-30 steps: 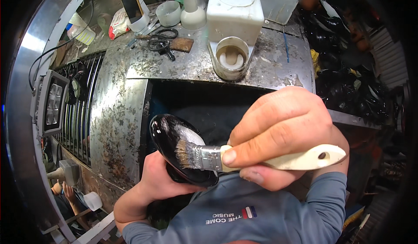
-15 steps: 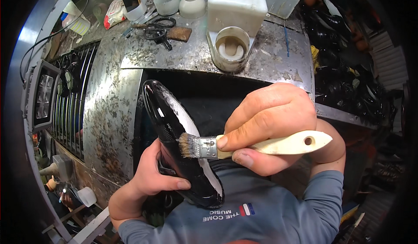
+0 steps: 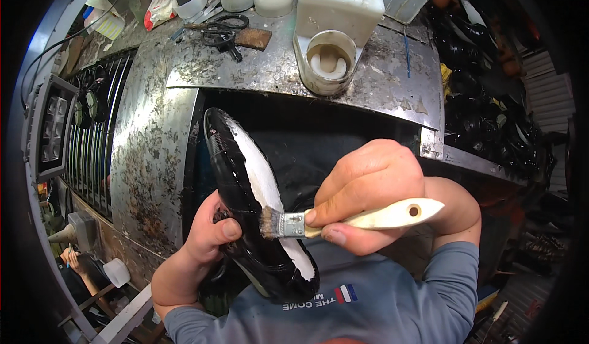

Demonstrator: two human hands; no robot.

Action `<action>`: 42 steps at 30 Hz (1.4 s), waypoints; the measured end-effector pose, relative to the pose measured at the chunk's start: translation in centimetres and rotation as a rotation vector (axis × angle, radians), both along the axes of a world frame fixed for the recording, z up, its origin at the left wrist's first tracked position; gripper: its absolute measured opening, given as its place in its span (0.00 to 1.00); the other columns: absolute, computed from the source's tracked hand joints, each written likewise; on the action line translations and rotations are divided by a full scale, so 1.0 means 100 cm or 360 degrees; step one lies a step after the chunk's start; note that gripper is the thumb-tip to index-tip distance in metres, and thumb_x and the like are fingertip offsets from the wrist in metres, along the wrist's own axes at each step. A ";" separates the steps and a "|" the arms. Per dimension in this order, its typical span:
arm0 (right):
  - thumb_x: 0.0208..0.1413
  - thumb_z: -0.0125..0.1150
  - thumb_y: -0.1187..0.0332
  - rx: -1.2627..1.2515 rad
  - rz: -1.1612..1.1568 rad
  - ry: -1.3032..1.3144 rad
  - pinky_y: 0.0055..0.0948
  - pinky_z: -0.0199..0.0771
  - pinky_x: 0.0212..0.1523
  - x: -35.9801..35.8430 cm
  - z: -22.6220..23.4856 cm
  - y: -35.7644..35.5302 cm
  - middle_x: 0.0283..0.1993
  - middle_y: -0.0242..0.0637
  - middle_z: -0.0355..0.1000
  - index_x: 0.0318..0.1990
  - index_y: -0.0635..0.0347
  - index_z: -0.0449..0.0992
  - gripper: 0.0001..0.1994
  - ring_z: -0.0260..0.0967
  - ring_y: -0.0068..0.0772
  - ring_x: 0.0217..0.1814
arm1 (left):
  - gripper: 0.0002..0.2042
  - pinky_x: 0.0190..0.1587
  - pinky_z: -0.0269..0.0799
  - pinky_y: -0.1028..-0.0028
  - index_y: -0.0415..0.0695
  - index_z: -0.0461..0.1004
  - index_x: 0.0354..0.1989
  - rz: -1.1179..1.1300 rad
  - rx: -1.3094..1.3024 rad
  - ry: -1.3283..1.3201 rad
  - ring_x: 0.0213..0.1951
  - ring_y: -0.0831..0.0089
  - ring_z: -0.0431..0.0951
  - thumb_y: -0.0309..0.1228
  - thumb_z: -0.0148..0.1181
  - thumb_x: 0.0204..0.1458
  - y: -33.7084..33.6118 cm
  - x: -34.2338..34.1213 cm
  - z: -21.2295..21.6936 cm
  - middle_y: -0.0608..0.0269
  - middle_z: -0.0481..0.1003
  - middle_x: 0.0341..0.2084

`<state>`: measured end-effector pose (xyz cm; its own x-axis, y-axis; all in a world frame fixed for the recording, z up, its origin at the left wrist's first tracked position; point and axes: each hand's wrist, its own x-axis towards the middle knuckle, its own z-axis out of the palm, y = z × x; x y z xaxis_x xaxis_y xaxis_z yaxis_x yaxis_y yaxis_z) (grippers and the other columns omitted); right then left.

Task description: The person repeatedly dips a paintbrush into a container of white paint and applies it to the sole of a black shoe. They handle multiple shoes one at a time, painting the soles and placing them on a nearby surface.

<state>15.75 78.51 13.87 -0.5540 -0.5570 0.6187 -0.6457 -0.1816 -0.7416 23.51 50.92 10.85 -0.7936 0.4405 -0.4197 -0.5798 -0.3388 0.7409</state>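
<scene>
A glossy black shoe [image 3: 228,163] is tilted on its side, and a whitish strip of its underside [image 3: 260,171] shows along the right. My left hand [image 3: 207,230] is closed around its left side, the thumb bent against the black upper and the other fingers mostly hidden behind it. Between thumb and fingers my right hand [image 3: 371,181] grips a flat paintbrush [image 3: 392,215] with a pale wooden handle and a metal ferrule. The bristles touch the shoe around its middle, where the black side meets the whitish strip.
On the stained metal bench [image 3: 257,74] stands a white dispenser [image 3: 337,7] with a glue-like liquid in its clear cup [image 3: 330,68]. Scissors [image 3: 224,34] lie left of it. A lamp [image 3: 56,128] and metal bars [image 3: 95,148] are at left; black shoes [image 3: 478,123] are piled at right.
The shoe has rolled so more of its whitish underside faces up. My left thumb has bent and moved up-left. The brush and my right hand have shifted slightly downward.
</scene>
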 end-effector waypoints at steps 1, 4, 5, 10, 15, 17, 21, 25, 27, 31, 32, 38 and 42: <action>0.46 0.70 0.75 -0.0003 0.0019 -0.0026 0.29 0.79 0.25 0.002 0.000 0.000 0.27 0.39 0.79 0.33 0.64 0.83 0.06 0.78 0.35 0.25 | 0.43 0.57 0.76 0.65 0.32 0.63 0.64 0.0011 0.0024 -0.0012 0.52 0.65 0.80 0.49 0.76 0.48 0.000 0.000 -0.001 0.52 0.77 0.52; 0.47 0.72 0.74 -0.0022 0.0076 -0.0101 0.31 0.80 0.28 0.004 -0.001 0.003 0.28 0.39 0.79 0.32 0.62 0.83 0.05 0.79 0.38 0.27 | 0.43 0.57 0.77 0.64 0.31 0.64 0.64 -0.0030 0.0072 -0.0092 0.52 0.64 0.81 0.49 0.76 0.48 -0.004 -0.002 -0.008 0.51 0.77 0.52; 0.47 0.72 0.74 -0.0018 0.0086 -0.0109 0.32 0.80 0.29 0.002 0.000 0.005 0.29 0.39 0.80 0.32 0.62 0.83 0.05 0.79 0.38 0.28 | 0.43 0.57 0.77 0.64 0.31 0.64 0.64 -0.0013 0.0047 -0.0103 0.52 0.64 0.81 0.49 0.75 0.48 -0.008 -0.001 -0.010 0.51 0.77 0.52; 0.54 0.73 0.67 0.0361 -0.0730 -0.0063 0.27 0.80 0.39 -0.047 0.004 0.043 0.37 0.39 0.82 0.42 0.63 0.84 0.11 0.81 0.28 0.37 | 0.46 0.58 0.77 0.63 0.31 0.63 0.66 0.0093 0.0046 -0.0096 0.54 0.62 0.80 0.50 0.77 0.45 -0.010 0.007 -0.016 0.51 0.76 0.54; 0.54 0.69 0.62 0.0763 -0.1217 0.0075 0.33 0.79 0.38 -0.097 -0.034 0.071 0.35 0.38 0.82 0.38 0.55 0.85 0.09 0.81 0.37 0.36 | 0.47 0.58 0.75 0.65 0.32 0.63 0.66 0.0106 -0.0049 0.0010 0.54 0.63 0.80 0.46 0.80 0.42 -0.010 0.011 -0.016 0.53 0.76 0.54; 0.53 0.68 0.61 0.0978 -0.1327 0.0250 0.37 0.80 0.38 -0.104 -0.050 0.069 0.35 0.38 0.81 0.36 0.53 0.85 0.08 0.80 0.42 0.37 | 0.46 0.58 0.76 0.65 0.32 0.63 0.65 0.0112 -0.0059 -0.0005 0.54 0.63 0.80 0.45 0.79 0.42 -0.007 0.010 -0.013 0.53 0.76 0.53; 0.52 0.69 0.62 0.0896 -0.1404 0.0458 0.37 0.79 0.36 -0.102 -0.049 0.061 0.33 0.37 0.81 0.34 0.51 0.85 0.06 0.80 0.43 0.36 | 0.45 0.56 0.76 0.65 0.32 0.64 0.64 0.0142 -0.0105 -0.0005 0.52 0.64 0.80 0.48 0.78 0.42 -0.003 0.010 -0.004 0.53 0.77 0.51; 0.52 0.71 0.65 0.0625 -0.1375 0.0703 0.34 0.79 0.35 -0.089 -0.017 0.060 0.33 0.36 0.81 0.34 0.53 0.83 0.05 0.80 0.42 0.36 | 0.45 0.54 0.76 0.66 0.33 0.64 0.63 0.0159 -0.0189 0.0019 0.51 0.65 0.80 0.51 0.76 0.43 -0.008 0.010 -0.002 0.54 0.77 0.50; 0.52 0.71 0.65 0.0712 -0.1315 0.0583 0.33 0.79 0.35 -0.091 -0.033 0.063 0.33 0.36 0.81 0.35 0.54 0.84 0.06 0.80 0.41 0.36 | 0.44 0.54 0.76 0.67 0.33 0.64 0.63 0.0177 -0.0203 0.0059 0.50 0.65 0.80 0.51 0.75 0.44 -0.007 0.009 -0.001 0.54 0.77 0.50; 0.54 0.72 0.66 0.0717 -0.1256 0.0513 0.31 0.80 0.37 -0.090 -0.045 0.067 0.36 0.37 0.82 0.39 0.56 0.85 0.08 0.81 0.39 0.37 | 0.43 0.53 0.77 0.68 0.33 0.65 0.62 0.0182 -0.0221 0.0116 0.49 0.66 0.80 0.51 0.75 0.45 -0.006 0.006 0.004 0.55 0.77 0.49; 0.54 0.72 0.66 0.0574 -0.1247 0.0529 0.32 0.80 0.38 -0.089 -0.042 0.066 0.36 0.37 0.82 0.39 0.56 0.85 0.08 0.81 0.39 0.37 | 0.43 0.53 0.77 0.68 0.33 0.65 0.62 0.0172 -0.0232 0.0121 0.49 0.66 0.80 0.51 0.75 0.45 -0.006 0.005 0.004 0.55 0.77 0.49; 0.55 0.71 0.70 0.0666 -0.1161 0.0310 0.29 0.79 0.40 -0.084 -0.049 0.066 0.38 0.40 0.82 0.41 0.63 0.84 0.09 0.80 0.36 0.39 | 0.43 0.54 0.76 0.69 0.32 0.65 0.63 0.0116 -0.0216 0.0153 0.49 0.67 0.80 0.51 0.76 0.45 -0.004 0.004 0.010 0.55 0.77 0.50; 0.54 0.72 0.67 0.0412 -0.0941 0.0166 0.29 0.79 0.40 -0.070 -0.034 0.054 0.38 0.40 0.82 0.42 0.59 0.85 0.10 0.81 0.34 0.39 | 0.44 0.56 0.75 0.68 0.32 0.63 0.64 0.0124 -0.0205 0.0162 0.52 0.66 0.79 0.49 0.76 0.45 -0.002 0.005 0.010 0.53 0.76 0.52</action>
<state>8.71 83.95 10.46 -0.7570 -0.3153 0.5724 -0.6529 0.4023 -0.6418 24.03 50.73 11.82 -0.8645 0.3239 -0.3844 -0.4753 -0.2779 0.8348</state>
